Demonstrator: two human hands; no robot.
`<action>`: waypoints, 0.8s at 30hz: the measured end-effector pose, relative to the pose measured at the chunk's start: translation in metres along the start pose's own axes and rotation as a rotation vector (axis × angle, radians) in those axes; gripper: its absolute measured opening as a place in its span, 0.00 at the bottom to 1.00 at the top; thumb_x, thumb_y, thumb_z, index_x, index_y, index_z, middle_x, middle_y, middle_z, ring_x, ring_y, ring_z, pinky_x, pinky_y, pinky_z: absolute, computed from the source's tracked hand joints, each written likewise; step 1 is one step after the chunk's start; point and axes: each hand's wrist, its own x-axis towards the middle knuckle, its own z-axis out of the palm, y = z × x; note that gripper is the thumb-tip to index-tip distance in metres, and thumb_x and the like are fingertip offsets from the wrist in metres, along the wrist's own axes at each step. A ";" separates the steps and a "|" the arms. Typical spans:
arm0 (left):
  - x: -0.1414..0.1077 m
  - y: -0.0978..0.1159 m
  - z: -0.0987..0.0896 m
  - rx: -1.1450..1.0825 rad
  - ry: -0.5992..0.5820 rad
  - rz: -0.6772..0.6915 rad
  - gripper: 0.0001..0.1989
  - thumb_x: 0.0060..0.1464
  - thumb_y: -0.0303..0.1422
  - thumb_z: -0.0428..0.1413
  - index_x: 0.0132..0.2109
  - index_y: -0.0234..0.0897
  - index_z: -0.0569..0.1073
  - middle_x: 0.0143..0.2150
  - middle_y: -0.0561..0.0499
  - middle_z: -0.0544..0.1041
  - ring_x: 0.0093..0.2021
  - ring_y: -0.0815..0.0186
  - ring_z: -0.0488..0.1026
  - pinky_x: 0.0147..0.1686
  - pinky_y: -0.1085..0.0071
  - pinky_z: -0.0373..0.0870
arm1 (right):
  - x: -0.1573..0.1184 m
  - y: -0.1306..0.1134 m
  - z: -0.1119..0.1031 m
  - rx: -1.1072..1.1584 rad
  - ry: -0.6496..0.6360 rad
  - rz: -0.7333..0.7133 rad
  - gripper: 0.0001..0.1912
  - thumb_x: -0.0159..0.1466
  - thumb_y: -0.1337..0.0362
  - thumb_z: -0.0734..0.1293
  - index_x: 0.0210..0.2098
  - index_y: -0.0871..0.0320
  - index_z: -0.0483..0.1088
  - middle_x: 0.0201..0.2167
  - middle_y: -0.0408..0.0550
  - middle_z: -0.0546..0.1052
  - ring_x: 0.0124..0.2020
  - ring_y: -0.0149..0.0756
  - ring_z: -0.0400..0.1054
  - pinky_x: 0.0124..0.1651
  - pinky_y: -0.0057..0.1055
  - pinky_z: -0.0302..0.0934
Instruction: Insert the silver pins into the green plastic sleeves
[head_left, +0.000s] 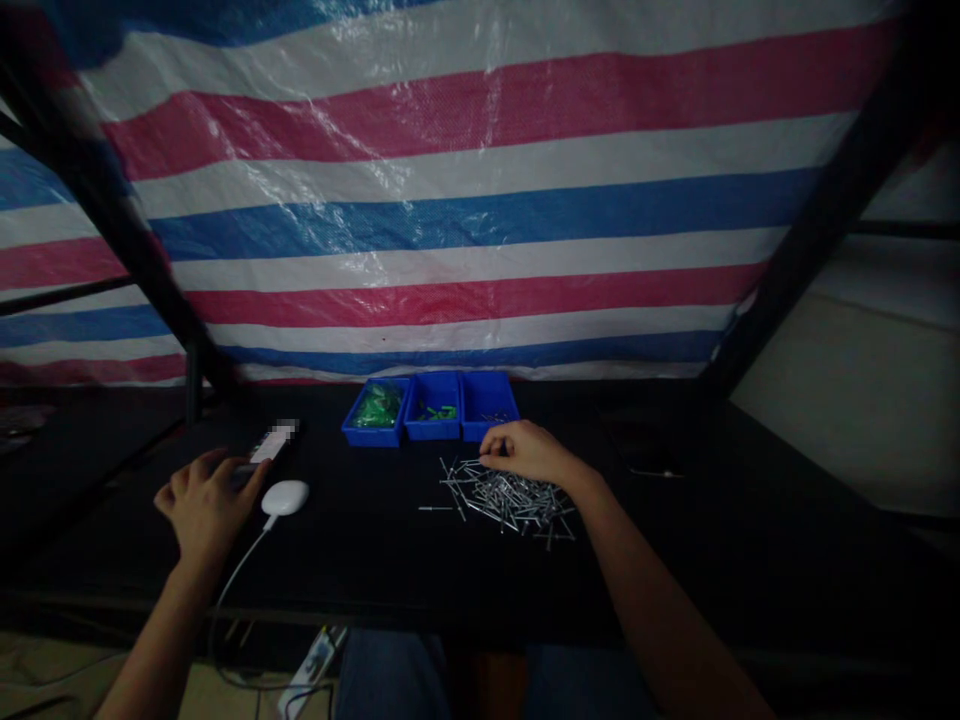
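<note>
The right hand [529,452] lay curled over the 11 o'clock edge of a loose pile of slender metal pins [510,500], its fingers [491,458] bent down against the pins, though whether they pinched one could not be told. The pile sat on a black tabletop [360,565], with three blue plastic bins [433,405] at its 12 o'clock. The left hand [204,505] hung toward the tabletop's 9 o'clock side, fingers spread, a white computer mouse [285,497] at its 3 o'clock and a handheld device [270,442] at its 1 o'clock.
</note>
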 end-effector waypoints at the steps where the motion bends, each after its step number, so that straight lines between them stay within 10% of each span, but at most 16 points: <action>1: -0.003 0.000 -0.003 0.008 0.014 0.000 0.21 0.54 0.48 0.46 0.43 0.41 0.73 0.55 0.48 0.66 0.54 0.52 0.58 0.50 0.55 0.53 | -0.001 0.000 0.000 0.002 -0.033 0.010 0.06 0.50 0.60 0.69 0.28 0.53 0.76 0.24 0.42 0.76 0.23 0.31 0.67 0.25 0.26 0.54; 24: -0.008 0.002 -0.010 -0.036 -0.058 0.011 0.22 0.54 0.46 0.45 0.41 0.36 0.76 0.51 0.40 0.69 0.53 0.46 0.59 0.47 0.52 0.53 | -0.002 0.015 0.000 -0.189 -0.187 0.062 0.09 0.51 0.58 0.69 0.31 0.52 0.76 0.26 0.42 0.77 0.26 0.32 0.69 0.25 0.26 0.53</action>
